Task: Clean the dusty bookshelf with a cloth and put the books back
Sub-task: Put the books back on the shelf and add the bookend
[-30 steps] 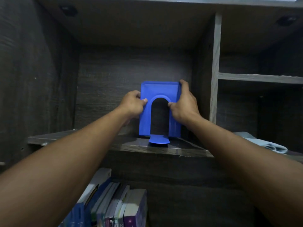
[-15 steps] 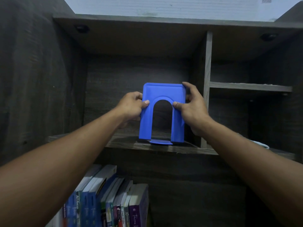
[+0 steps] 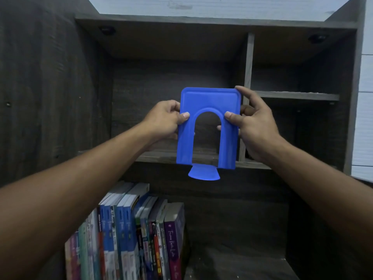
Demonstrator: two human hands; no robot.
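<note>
Bookshelf behind upright blue bookend in the pinch of left hand and right hand, books below

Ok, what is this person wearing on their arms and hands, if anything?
Nothing visible. The left hand and right hand are ungloved, with no rings, watch or bands showing; both forearms run bare to the frame edge, no sleeves.

A blue bookend, with an arched cut-out in its plate, is seen upright; a white panelled wall is seen behind.
</note>
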